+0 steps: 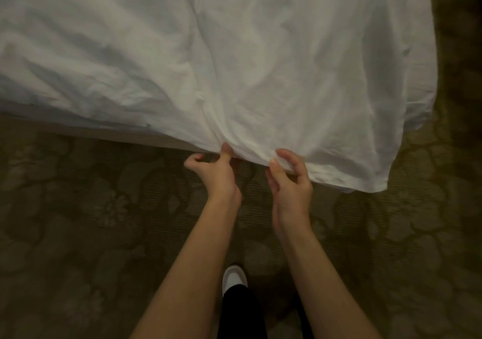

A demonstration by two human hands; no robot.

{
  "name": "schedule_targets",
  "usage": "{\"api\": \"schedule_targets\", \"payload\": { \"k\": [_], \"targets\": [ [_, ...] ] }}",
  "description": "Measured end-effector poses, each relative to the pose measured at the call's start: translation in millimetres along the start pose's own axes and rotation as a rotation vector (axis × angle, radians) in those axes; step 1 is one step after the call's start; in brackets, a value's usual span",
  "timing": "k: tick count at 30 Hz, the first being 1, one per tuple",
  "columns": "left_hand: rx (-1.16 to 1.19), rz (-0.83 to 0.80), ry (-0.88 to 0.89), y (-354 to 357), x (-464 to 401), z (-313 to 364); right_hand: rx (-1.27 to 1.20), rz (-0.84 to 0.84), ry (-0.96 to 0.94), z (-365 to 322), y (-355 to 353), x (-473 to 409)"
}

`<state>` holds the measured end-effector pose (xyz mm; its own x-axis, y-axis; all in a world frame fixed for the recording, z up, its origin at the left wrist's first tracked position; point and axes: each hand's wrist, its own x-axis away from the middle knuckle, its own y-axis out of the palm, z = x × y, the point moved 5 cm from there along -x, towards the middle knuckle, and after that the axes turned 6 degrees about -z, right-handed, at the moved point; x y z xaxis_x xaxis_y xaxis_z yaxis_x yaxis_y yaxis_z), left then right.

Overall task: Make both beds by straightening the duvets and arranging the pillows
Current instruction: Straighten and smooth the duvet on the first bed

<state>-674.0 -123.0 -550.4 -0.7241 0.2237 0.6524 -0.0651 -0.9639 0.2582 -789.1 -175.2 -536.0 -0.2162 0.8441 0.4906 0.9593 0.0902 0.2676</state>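
The white duvet [234,52] lies across the bed, w/ its near edge hanging over the side towards the patterned carpet [78,208]. It's creased all over; the folds fan out from one bunched spot at the hem, right where both hands meet. The corner at right droops lowest, nearly to the floor.

Left hand [216,174] pinches the hem: thumb on top, fingers [194,160] curled under the edge. Right hand [289,179] sits just beside it w/ thumb pressed on the cloth; its fingers are bent but partly lifted, so the hold looks loose, prob. mid-regrip. Cannot tell how much fabric it really has.

Step in hand, as judged: pulling the side edge taut. To do it well the person should spread the hands apart along the hem, since gripping at one point only gathers the cloth and makes those radiating creases. Then pull out & down evenly, w/ a small lift so air lets the duvet settle flat. The overhang should be checked too: the right corner hangs lower than the left stretch, where a strip of bed base [104,130] shows, so the cover prob. needs shifting left. The person's white shoe [234,276] stands close below, clear of the hem. No pillows in view; second bed not seen either.
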Motion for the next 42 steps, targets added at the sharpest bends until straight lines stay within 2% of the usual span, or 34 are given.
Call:
{"api": "schedule_targets", "payload": {
  "k": [5, 8, 12, 15, 19, 23, 27, 30, 33, 35, 38, 42],
  "targets": [
    [-0.130, -0.013, 0.287, 1.9, -2.5, 22.1, 0.030, -0.027, -0.057, 2.9, 37.2, -4.1],
    [-0.145, -0.042, 0.402, 4.3, -11.7, 37.8, 0.004, -0.072, -0.012, 7.9, 61.6, 0.5],
    [-0.273, -0.114, 0.507, 2.8, -37.3, 58.1, -0.027, -0.054, 0.041, 16.5, 86.3, -2.7],
    [-0.281, -0.201, 0.545, 2.8, -33.9, 67.1, -0.098, 0.003, 0.077, 17.4, 89.7, -7.9],
    [-0.184, -0.267, 0.503, -2.9, -29.9, 76.7, -0.029, 0.012, 0.046, 5.6, 65.8, 3.0],
    [-0.116, -0.162, 0.446, -11.9, -45.7, 100.4, -0.029, -0.021, 0.054, -6.0, 49.8, 6.7],
    [-0.231, -0.127, 0.438, -26.1, -51.0, 111.6, -0.001, 0.003, 0.054, 0.2, 51.9, 6.2],
    [-0.263, -0.131, 0.466, -31.7, -51.0, 117.3, 0.014, -0.072, 0.049, 8.8, 68.5, 13.9],
    [-0.266, -0.181, 0.483, -33.4, -50.0, 118.2, 0.029, -0.210, 0.091, 24.9, 100.6, 24.7],
    [-0.276, -0.240, 0.471, -37.7, -46.6, 117.6, -0.091, -0.235, 0.112, 30.5, 124.1, 28.1],
    [-0.288, -0.349, 0.385, -41.6, -48.7, 117.7, -0.197, -0.213, 0.089, 32.6, 155.8, 27.7],
    [-0.253, -0.419, 0.242, -48.9, -55.6, 120.4, -0.138, -0.102, 0.004, 39.8, 177.2, 32.3]
  ]
}}
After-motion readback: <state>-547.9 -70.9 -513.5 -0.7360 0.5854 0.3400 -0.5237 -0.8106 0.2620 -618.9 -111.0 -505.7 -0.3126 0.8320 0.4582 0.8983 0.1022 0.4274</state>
